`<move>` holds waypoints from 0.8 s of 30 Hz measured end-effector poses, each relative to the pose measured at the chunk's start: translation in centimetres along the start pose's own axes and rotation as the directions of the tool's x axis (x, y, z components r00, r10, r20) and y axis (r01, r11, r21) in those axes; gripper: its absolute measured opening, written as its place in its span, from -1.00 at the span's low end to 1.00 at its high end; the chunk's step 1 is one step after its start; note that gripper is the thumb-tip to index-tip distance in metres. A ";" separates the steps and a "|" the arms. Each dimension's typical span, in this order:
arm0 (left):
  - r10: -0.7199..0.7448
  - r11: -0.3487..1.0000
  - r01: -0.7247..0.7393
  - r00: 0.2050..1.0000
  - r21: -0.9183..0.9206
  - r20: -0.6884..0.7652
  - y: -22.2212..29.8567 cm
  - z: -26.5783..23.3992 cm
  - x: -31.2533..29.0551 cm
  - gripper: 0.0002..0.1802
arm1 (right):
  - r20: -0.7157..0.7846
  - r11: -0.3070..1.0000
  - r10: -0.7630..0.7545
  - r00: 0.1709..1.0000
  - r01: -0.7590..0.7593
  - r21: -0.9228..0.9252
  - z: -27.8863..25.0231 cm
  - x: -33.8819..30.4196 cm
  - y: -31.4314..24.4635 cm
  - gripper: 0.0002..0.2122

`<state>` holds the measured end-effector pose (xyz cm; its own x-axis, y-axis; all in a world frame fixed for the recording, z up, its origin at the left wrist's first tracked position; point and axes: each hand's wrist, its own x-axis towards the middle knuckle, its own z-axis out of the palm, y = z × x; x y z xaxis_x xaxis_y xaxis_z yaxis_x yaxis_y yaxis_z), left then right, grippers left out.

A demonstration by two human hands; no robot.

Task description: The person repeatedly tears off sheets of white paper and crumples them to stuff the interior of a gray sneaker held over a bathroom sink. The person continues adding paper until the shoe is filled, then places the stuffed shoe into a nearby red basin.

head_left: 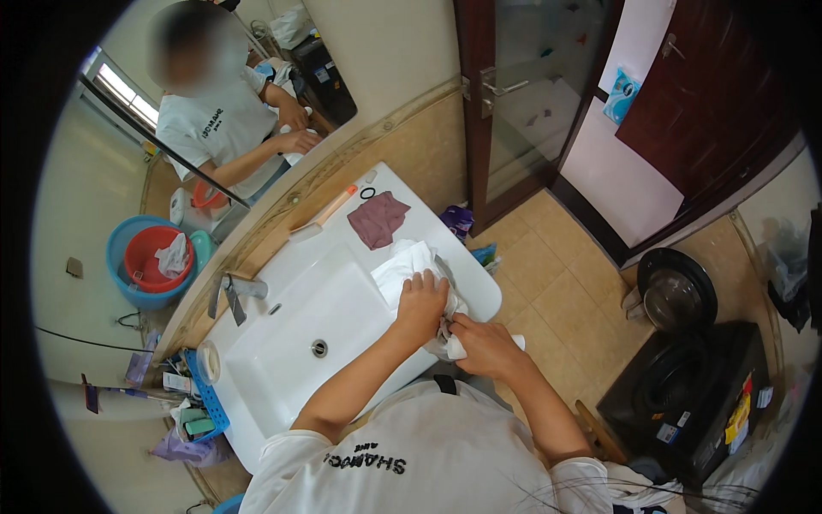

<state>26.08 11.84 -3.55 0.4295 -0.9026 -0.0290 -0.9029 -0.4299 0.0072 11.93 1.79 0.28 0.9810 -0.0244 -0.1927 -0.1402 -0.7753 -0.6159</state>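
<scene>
A stack of white sheets (401, 264), paper or cloth, lies on the right part of the washbasin counter. My left hand (421, 301) rests on top of it, palm down, fingers stretched out. By the counter's front edge, my right hand (486, 346) is closed on crumpled whitish wrapping (447, 329) that looks like thin plastic. A white end sticks out on either side of that hand; its kind is unclear. Just behind the sheets lies a folded mauve cloth (378, 219). Part of the wrapping is hidden under my hands.
To the left is the white basin (295, 355) with a chrome faucet (240, 295). An orange-capped tube (336, 206) and a black hair tie (367, 194) lie along the back. A blue basket (205, 398) sits at the left end. A black washing machine (685, 394) stands right; a glass-panelled door (522, 94) is behind.
</scene>
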 end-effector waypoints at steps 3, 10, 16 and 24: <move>-0.039 0.997 0.038 0.999 0.061 0.011 1.0 -0.4 0.4 -0.45 | -0.005 1.000 -0.009 1.000 0.009 0.021 0.4 -0.2 0.4 -0.60; -0.029 0.996 0.035 0.997 0.084 -0.073 0.9 0.6 0.2 -0.42 | 0.026 0.998 -0.019 0.999 0.018 0.061 0.0 -0.5 0.4 -0.53; 0.037 0.998 -0.037 0.999 -0.041 0.002 0.3 -2.1 -0.4 -0.32 | 0.034 0.998 -0.042 0.999 0.040 0.056 0.0 -0.4 0.9 -0.51; -0.042 0.999 0.041 0.990 -0.016 -0.131 0.0 1.6 -0.8 -0.20 | 0.063 0.997 -0.063 0.996 0.060 0.052 0.0 -0.4 1.1 -0.49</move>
<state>25.73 12.62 -5.12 0.4663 -0.8788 0.1019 -0.8842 -0.4666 0.0219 11.36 0.97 -0.35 0.9774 0.0641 -0.2013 -0.0884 -0.7416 -0.6650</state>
